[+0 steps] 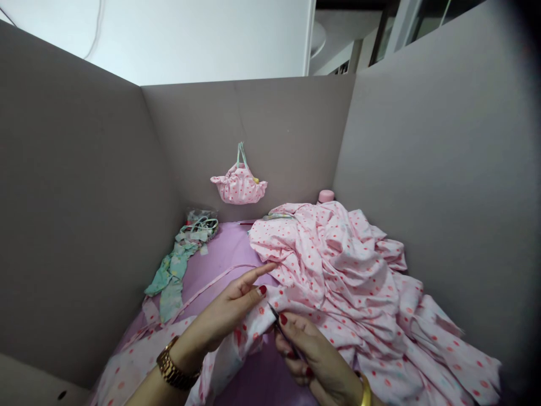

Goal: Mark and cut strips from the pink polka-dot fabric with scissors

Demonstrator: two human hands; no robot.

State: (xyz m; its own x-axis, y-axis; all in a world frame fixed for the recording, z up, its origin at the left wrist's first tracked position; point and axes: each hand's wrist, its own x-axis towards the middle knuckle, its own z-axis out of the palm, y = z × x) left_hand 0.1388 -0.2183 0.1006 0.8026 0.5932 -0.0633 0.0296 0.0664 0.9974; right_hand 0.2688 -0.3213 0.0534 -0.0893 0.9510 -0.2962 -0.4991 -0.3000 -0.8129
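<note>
My left hand (224,316) pinches a fold of the pink dotted fabric (338,270) between thumb and fingers, with the index finger stretched out. It wears a gold watch. My right hand (315,352) is closed around a thin dark tool (279,324), likely small scissors or a needle tool. The tool's tip touches the fabric edge right beside my left thumb. The fabric lies heaped on the purple table (228,254) toward the right and runs under both hands.
Grey partition walls (84,197) enclose the table on three sides. A small pink dotted bag (239,185) hangs on the back wall. Green patterned cloth (171,273) and a clutter of small items (200,225) lie at the back left. A pink cap (326,195) shows behind the heap.
</note>
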